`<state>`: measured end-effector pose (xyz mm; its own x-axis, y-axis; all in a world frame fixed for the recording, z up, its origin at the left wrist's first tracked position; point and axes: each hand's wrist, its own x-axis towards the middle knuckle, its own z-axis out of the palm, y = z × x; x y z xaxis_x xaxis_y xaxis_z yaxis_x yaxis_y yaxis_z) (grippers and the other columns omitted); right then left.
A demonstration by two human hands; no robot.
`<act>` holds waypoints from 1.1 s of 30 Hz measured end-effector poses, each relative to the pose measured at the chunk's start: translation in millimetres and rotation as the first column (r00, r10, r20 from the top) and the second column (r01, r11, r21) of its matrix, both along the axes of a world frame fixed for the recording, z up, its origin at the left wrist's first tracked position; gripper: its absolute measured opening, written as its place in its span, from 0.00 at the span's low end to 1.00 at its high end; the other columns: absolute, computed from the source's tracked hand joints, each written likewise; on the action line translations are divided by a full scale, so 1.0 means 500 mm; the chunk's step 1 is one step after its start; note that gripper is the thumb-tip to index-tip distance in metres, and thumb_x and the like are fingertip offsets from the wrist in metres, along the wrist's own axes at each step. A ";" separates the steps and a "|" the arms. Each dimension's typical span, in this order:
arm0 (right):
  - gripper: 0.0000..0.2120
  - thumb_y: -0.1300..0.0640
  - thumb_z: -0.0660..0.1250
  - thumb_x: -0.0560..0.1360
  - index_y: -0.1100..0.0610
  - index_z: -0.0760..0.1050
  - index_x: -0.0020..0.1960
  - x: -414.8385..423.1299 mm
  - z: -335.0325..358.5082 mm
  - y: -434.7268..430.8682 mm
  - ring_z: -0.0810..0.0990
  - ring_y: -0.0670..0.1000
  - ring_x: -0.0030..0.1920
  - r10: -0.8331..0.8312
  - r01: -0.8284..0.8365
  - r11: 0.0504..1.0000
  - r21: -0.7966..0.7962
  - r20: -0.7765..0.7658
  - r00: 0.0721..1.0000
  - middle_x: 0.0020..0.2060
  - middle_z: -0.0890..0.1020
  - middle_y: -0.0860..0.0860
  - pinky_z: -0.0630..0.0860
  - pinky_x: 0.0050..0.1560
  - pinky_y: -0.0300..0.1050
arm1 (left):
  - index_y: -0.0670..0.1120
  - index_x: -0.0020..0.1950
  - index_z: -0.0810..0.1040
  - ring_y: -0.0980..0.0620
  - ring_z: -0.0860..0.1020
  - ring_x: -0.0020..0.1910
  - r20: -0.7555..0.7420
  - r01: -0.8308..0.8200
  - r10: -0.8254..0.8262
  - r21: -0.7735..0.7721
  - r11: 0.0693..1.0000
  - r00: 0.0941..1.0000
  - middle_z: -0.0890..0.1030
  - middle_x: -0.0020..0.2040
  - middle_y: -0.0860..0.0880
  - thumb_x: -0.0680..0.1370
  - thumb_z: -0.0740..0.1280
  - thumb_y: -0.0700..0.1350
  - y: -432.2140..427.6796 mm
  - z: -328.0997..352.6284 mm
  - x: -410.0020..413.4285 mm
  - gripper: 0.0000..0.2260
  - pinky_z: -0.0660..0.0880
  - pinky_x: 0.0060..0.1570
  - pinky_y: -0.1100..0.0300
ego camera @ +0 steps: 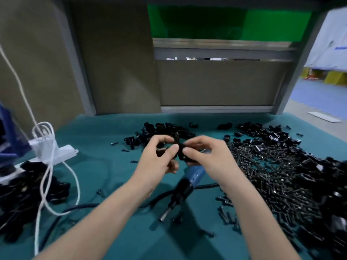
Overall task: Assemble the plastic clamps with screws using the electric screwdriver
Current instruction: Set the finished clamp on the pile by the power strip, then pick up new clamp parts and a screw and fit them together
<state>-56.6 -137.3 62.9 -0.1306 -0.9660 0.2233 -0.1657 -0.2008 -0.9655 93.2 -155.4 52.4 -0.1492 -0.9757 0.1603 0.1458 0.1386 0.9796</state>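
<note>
Above the middle of the teal table, my left hand [159, 158] and my right hand [204, 156] pinch the same black plastic clamp [181, 151] between thumbs and fingers. Under my right wrist the electric screwdriver [185, 186] lies on the table, blue body toward the back, metal tip pointing at me. A wide heap of black screws [272, 175] covers the table to the right. Loose black clamps [165, 132] are piled just behind my hands.
A white power strip [56, 152] with a plug and white cable [45, 184] sits at the left. Another pile of black parts [24, 192] lies at the near left. A black cord [78, 207] runs from the screwdriver. A grey panel wall [216, 83] closes off the table's back.
</note>
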 end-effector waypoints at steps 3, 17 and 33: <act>0.05 0.68 0.67 0.75 0.62 0.80 0.42 -0.042 -0.056 0.050 0.85 0.53 0.41 0.004 -0.042 0.994 0.102 0.346 0.938 0.38 0.84 0.54 0.82 0.45 0.43 | 0.46 0.48 0.75 0.57 0.67 0.27 -0.088 -0.069 0.079 0.115 0.991 0.993 0.80 0.39 0.51 0.82 0.58 0.39 0.076 -0.048 -0.011 0.08 0.65 0.27 0.66; 0.10 0.54 0.78 0.62 0.51 0.82 0.41 -0.108 -0.108 0.128 0.74 0.55 0.42 0.103 -0.167 0.983 0.078 0.516 0.850 0.54 0.77 0.70 0.73 0.39 0.38 | 0.55 0.71 0.70 0.49 0.82 0.38 0.164 0.125 -0.131 0.051 0.991 0.978 0.85 0.48 0.53 0.78 0.67 0.35 0.164 -0.166 -0.094 0.25 0.77 0.33 0.61; 0.15 0.78 0.68 0.69 0.59 0.73 0.42 -0.097 -0.131 0.126 0.81 0.46 0.47 0.198 -0.198 0.980 0.037 0.014 0.980 0.45 0.83 0.48 0.77 0.49 0.41 | 0.34 0.54 0.82 0.45 0.83 0.52 -0.681 0.467 -0.070 0.420 0.778 0.729 0.82 0.56 0.37 0.73 0.60 0.36 0.148 -0.133 -0.078 0.15 0.82 0.45 0.57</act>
